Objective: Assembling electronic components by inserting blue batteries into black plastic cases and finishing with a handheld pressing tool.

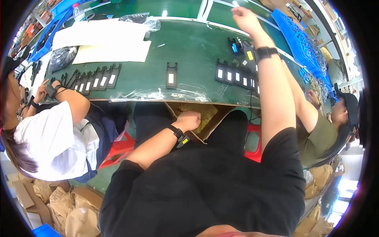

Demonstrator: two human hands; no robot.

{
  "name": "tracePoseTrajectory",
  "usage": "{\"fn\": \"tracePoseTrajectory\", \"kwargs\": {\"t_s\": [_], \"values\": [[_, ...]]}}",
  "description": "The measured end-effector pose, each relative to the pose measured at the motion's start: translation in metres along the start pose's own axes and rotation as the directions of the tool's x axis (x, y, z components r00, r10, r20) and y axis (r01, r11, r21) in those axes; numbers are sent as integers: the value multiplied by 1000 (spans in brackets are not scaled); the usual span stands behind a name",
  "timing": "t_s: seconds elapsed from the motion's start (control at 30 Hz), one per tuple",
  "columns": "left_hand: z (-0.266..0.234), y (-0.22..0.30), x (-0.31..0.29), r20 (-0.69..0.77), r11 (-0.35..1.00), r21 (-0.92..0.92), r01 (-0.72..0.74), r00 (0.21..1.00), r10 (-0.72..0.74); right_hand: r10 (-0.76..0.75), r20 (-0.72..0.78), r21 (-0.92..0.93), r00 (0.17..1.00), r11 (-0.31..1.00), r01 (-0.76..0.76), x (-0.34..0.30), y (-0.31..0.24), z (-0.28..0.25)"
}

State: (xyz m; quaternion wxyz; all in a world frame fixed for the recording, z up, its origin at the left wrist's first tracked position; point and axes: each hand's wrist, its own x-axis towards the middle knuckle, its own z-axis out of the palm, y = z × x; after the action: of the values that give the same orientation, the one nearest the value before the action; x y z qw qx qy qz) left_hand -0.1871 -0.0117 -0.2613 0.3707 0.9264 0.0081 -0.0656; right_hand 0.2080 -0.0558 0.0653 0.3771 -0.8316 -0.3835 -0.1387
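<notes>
On my lap stands an open cardboard box [215, 128] with yellow material inside. My left hand [188, 121] is closed like a fist at the box's opening; whatever its fingers may hold is hidden. Stretched far forward, my right hand [246, 21] is over the table's back edge, fingers loosely bent and partly apart, with nothing visible in them. A single flat black part with a white label [171, 76] lies on the green table [189, 47] in front of me. Below my right wrist lie a row of similar black parts [229, 74] and a small blue item [235, 47].
Another row of labelled black parts [94, 82] lies at the left, before white sheets [102, 35] and plastic bags. A blue bin [292, 35] of parts stands at far right. Co-workers sit on both sides, one in a white shirt [47, 138]. Clear plastic film [158, 96] lies along the front edge.
</notes>
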Motion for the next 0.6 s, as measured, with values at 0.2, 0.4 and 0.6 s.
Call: {"fn": "tracePoseTrajectory", "kwargs": {"t_s": [0.2,0.4,0.6], "values": [[2,-4,3,-4,1000,12,2,1000,-2,510,470,-749,720,662,19,0,-14,24],[-1,-5,2,20,1000,-13,-16,1000,16,490,526,-707,695,706,36,-45,20,-12],[-34,24,-14,88,996,-67,-67,993,72,11,374,-544,927,813,210,-74,4,-25]]}}
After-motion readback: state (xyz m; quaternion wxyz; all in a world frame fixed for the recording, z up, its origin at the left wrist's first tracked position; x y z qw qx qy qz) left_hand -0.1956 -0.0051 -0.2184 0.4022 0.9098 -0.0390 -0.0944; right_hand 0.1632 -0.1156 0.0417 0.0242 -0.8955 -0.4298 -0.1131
